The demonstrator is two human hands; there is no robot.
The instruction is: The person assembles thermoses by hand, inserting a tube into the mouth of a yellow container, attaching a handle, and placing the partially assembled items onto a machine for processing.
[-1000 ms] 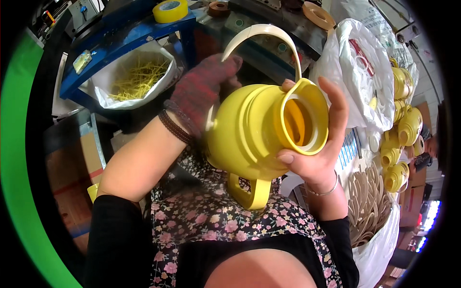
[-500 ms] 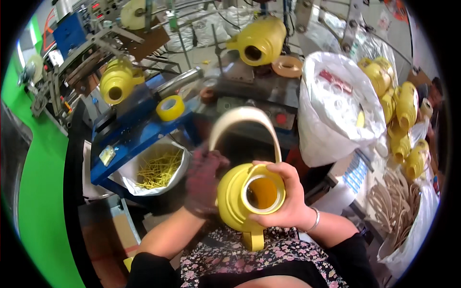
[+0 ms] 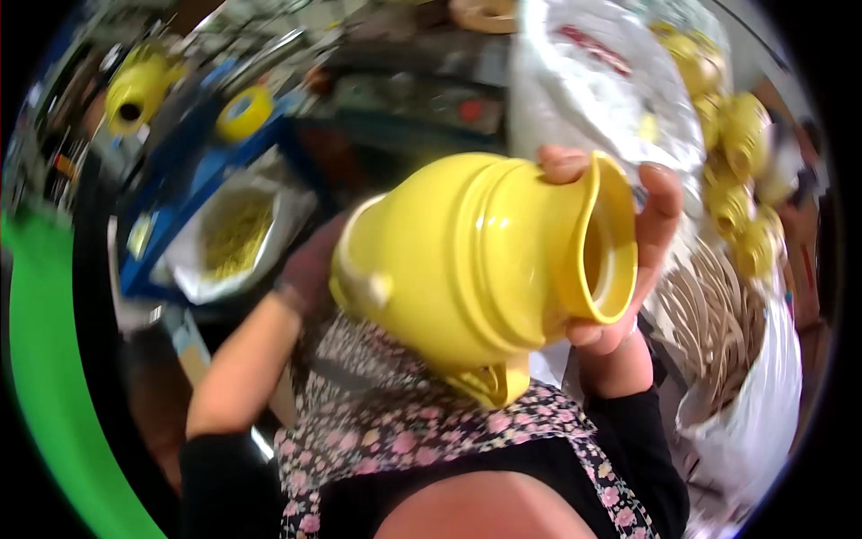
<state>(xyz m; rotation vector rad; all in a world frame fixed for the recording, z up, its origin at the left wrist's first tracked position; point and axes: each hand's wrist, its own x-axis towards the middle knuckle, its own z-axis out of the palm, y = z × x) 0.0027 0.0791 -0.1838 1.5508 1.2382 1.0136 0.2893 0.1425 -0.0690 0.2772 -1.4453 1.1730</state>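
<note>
A: Where are we having the yellow jug point(image 3: 440, 251) now?
B: We are holding it up in front of the flowered apron point(image 3: 404, 445), tilted on its side, with its mouth facing right.

A: And how are our hands doing?
B: They are staying apart, one toward each end. Our bare right hand point(image 3: 648, 256) is clamping round the neck, just by the rim. Our gloved left hand point(image 3: 312, 265) is reaching behind the base; the jug is hiding its fingers, so we are not able to tell whether they are gripping.

A: What are we counting as done?
B: We are seeing the side handle point(image 3: 510, 382) joined to the body, hanging underneath. A pale strap point(image 3: 373, 287) is showing near the base; we are judging it attached, though blur is hiding the joint.

A: And what is remaining?
B: We are finding no lid on the mouth, and the inside is lying too deep in shadow for checking. Beyond that, we are not able to say.

A: Are we seeing other jugs?
B: Yes, several jugs point(image 3: 743, 135) are lying at the right, near a bag of curved tan strips point(image 3: 709, 314), and another yellow jug point(image 3: 139, 90) is sitting at the upper left.
</note>
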